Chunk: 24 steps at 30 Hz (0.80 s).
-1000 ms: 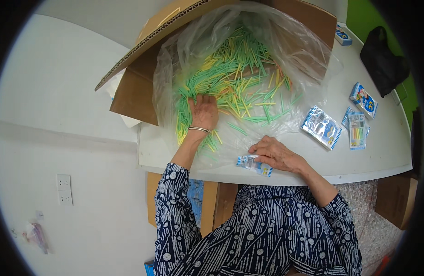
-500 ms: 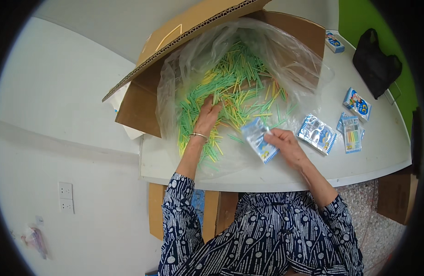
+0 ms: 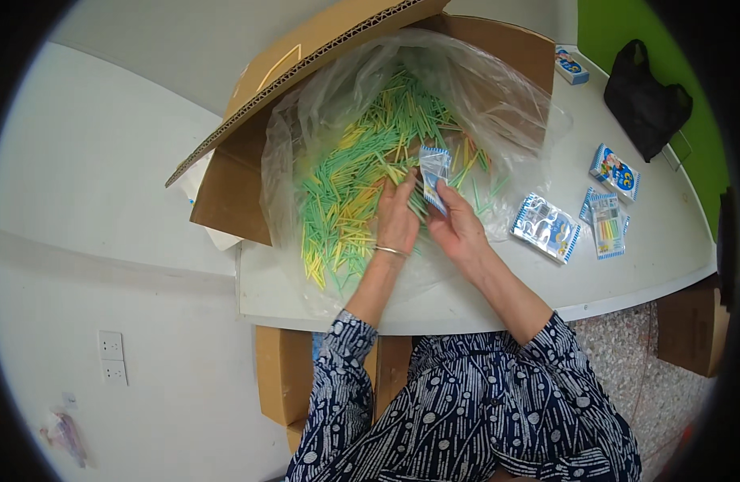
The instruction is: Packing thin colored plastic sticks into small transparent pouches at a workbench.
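A large heap of thin green and yellow sticks (image 3: pixel 338 197), with a few orange ones, spills from a clear plastic bag (image 3: pixel 482 72) onto the table. Over the heap's near right side, my left hand (image 3: pixel 397 223) is closed round a small bunch of these sticks, their tips showing past the fingers. Close beside it, my right hand (image 3: pixel 460 229) grips a small blue-and-white plastic packet (image 3: pixel 435 165) between thumb and fingers, holding it upright. The two hands nearly meet, and the packet's lower end is partly hidden by the fingers.
An open cardboard box (image 3: pixel 233 193) lies on its side round the bag. Right of my hands are a flat stack of silvery packets (image 3: pixel 547 229), a packet with coloured sticks inside (image 3: pixel 607 226) and a small printed box (image 3: pixel 615 172). A black bag (image 3: pixel 647 104) sits farther back.
My left hand has come out of the heap to the right with sticks in it. My right hand has moved left and away from me, bringing the packet beside it, now upright.
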Motion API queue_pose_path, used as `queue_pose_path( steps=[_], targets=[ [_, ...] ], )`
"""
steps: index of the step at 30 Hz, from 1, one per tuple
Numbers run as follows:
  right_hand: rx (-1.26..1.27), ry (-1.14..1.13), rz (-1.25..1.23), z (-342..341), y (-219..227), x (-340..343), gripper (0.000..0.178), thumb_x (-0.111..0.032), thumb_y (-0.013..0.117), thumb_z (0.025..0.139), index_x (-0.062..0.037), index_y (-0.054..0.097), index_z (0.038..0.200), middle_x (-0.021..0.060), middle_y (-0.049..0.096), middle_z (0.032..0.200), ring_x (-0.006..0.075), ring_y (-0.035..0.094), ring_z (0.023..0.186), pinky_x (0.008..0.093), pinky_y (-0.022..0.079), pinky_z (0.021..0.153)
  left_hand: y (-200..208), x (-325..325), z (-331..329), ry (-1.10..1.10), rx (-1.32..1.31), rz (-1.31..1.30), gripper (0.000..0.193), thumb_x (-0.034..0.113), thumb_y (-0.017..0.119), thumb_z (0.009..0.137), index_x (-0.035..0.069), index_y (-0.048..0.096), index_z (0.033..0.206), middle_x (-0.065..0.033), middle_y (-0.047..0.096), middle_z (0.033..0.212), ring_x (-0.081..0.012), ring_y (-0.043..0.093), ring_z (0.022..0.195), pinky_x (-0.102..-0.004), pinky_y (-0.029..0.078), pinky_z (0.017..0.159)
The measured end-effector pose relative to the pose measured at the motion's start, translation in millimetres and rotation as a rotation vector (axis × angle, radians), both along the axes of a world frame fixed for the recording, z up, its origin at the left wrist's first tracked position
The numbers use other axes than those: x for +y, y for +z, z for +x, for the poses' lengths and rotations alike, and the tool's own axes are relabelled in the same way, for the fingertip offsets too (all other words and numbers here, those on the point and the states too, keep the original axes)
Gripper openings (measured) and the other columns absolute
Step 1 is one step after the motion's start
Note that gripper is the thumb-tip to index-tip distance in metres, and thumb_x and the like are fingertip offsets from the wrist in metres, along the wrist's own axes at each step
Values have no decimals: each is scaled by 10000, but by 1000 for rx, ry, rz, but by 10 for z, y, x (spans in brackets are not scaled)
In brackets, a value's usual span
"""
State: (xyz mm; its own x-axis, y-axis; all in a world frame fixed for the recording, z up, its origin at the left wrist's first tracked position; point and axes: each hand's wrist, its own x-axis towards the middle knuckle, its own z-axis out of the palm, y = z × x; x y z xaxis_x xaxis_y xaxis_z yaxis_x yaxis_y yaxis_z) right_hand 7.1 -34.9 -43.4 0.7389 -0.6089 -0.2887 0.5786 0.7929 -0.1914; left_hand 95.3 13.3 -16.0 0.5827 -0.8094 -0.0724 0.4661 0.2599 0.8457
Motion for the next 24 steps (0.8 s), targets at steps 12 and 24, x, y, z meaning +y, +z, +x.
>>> queue_pose_path(
  steps=[12, 24],
  targets=[
    [39, -82, 36, 32, -59, -14, 168, -182, 569, 928, -40, 557, 1018, 69, 615, 977, 160, 582, 925, 290, 474, 848, -239, -116, -264, 244, -197, 25, 221, 170, 533, 942, 16, 517, 1100, -54, 576, 1014, -124, 557, 898, -263, 449, 773],
    [438, 267, -807, -719, 42, -273, 176, -195, 629, 890, -23, 656, 909, 1, 665, 828, 45, 579, 751, 197, 445, 724, 364, -51, 146, 126, -145, -140, 254, 313, 443, 984, 61, 464, 1011, -170, 594, 1079, -286, 601, 989, -394, 445, 894]
  ],
)
